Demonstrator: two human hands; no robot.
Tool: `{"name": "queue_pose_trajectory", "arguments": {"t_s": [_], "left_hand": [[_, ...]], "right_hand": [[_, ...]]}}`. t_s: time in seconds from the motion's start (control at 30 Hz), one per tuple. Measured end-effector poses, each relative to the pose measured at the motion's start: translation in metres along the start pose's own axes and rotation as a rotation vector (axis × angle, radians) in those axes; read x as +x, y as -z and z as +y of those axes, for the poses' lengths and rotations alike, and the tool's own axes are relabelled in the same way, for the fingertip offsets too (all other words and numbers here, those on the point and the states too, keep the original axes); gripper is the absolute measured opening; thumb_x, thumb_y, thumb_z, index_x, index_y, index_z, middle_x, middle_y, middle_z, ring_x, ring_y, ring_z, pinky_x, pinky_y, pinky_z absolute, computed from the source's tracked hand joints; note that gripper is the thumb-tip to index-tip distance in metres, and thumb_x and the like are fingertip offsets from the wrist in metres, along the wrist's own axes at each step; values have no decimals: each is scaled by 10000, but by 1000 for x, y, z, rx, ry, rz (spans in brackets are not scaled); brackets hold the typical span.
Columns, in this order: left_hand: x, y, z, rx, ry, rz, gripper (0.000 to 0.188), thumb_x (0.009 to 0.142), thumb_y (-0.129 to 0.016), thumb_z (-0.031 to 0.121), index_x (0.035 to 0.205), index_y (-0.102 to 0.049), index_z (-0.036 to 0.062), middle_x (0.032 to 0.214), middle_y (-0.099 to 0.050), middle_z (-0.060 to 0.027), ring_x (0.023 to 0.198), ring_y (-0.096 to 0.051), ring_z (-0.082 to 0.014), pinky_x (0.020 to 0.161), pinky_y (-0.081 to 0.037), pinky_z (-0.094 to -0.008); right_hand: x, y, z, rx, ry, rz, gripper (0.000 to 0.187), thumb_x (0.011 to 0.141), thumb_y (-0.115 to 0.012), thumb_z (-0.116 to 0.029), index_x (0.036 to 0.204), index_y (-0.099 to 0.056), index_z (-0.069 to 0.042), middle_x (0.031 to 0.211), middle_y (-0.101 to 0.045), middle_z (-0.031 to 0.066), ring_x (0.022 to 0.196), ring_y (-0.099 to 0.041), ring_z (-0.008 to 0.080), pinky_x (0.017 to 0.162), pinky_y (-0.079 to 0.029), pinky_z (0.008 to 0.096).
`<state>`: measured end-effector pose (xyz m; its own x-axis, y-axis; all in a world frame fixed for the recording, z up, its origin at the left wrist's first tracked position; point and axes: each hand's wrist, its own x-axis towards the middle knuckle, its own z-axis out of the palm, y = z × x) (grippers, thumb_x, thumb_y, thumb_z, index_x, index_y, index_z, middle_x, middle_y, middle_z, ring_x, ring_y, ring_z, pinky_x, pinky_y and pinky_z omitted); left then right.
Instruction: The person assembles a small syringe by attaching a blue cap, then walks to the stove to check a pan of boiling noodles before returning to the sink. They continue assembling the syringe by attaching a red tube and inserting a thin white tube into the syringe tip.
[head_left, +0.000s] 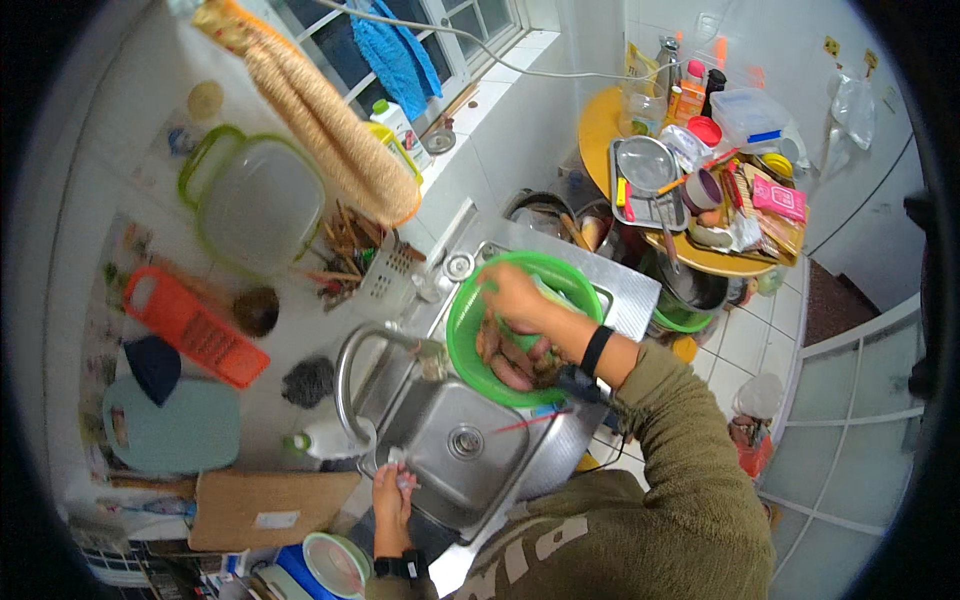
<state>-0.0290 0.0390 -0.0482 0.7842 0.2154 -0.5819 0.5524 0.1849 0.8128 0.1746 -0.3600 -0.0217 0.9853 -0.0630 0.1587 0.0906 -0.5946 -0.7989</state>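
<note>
A round green basin (462, 352) stands at the right end of the steel sink, with several reddish-brown sweet potatoes (511, 374) inside. Over its far left part is my right hand (518, 300), its fingers apart and slightly blurred above the sweet potatoes. My left hand (388, 500) is at the near left edge of the sink bowl (480, 400), fingers closed round a small whitish thing (399, 457) whose kind I cannot make out. A curved metal faucet (346, 385) rises beside the bowl, its spout toward the basin. A thin red stick (532, 421) lies across the sink's right rim.
A round yellow table (598, 135) crowded with a tray, bowls and packages stands at the far right. Left of the sink are a white bottle (335, 438), a brown board (270, 510) and a pale green bowl (336, 562). A red grater (195, 325) hangs on the wall.
</note>
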Motion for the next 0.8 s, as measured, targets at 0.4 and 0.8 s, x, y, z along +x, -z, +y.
{"name": "queue_pose_trajectory", "arguments": {"t_s": [0.4, 0.8], "left_hand": [[31, 14, 19, 483, 171, 19, 454, 950, -504, 134, 1360, -342, 24, 1294, -399, -200, 1102, -502, -336, 899, -499, -427], [104, -65, 49, 97, 284, 255, 325, 944, -509, 143, 1231, -399, 40, 1156, -454, -158, 983, -518, -280, 823, -503, -386]], "right_hand": [[327, 89, 89, -808, 136, 251, 181, 767, -559, -91, 891, -681, -141, 966, -610, 80, 962, -569, 263, 793, -451, 384], [488, 56, 114, -1159, 460, 179, 143, 789, -561, -192, 807, -698, -155, 946, -608, 15, 965, -548, 195, 808, -417, 330]]}}
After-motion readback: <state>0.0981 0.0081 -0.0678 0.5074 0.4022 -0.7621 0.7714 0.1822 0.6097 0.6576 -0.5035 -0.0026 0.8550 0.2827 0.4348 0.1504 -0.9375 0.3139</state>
